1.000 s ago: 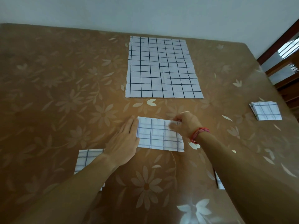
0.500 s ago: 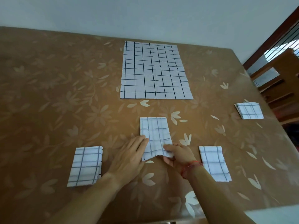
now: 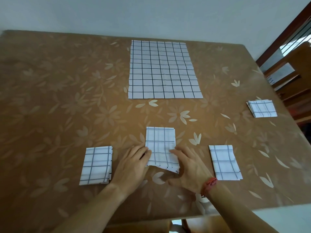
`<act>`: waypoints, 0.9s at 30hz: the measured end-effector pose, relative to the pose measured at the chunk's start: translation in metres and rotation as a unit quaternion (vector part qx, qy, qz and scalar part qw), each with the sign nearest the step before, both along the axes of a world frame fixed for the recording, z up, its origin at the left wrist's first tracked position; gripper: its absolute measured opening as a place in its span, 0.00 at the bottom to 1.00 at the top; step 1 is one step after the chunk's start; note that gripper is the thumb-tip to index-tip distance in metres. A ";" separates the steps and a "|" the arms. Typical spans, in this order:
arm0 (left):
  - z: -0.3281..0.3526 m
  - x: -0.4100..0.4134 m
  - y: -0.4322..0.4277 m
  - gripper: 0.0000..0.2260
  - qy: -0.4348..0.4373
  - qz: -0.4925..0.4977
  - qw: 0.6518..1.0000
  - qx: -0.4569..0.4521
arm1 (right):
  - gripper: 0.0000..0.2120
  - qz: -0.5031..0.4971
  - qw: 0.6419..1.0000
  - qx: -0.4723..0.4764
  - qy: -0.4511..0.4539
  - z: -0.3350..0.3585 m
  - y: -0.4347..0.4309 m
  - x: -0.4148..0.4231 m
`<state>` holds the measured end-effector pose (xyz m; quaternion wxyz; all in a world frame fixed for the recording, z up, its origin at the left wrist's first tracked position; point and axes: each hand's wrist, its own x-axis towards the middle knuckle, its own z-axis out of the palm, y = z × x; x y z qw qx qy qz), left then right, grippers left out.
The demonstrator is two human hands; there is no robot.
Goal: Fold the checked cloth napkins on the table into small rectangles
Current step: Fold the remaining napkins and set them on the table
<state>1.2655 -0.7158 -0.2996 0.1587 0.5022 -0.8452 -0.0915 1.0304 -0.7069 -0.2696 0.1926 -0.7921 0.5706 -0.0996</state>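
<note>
A white checked napkin folded to a narrow rectangle point(image 3: 159, 143) lies lengthwise at the table's near middle, its near edge ragged and slightly raised. My left hand point(image 3: 133, 167) lies flat beside it, fingertips at its left edge. My right hand point(image 3: 190, 169), with a red wrist band, rests spread with fingertips on the napkin's lower right part. Neither hand grips it. Folded napkins lie to the left point(image 3: 96, 165) and to the right point(image 3: 224, 162). One large unfolded napkin point(image 3: 162, 69) lies flat at the far middle.
A folded napkin stack point(image 3: 261, 108) sits near the right edge of the brown flowered table point(image 3: 58, 98). Wooden chairs point(image 3: 294, 73) stand beyond that edge. A white wall runs behind the table; the near edge is just under my forearms.
The centre napkin, crosswise a second ago, now lies lengthwise and narrower. My right hand has let go of its near edge and spread flat. The view has pulled back.
</note>
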 end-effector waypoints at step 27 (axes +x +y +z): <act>0.004 -0.005 -0.038 0.14 0.154 0.197 0.959 0.130 | 0.17 -0.212 0.972 0.023 -0.093 -0.019 -0.036 0.021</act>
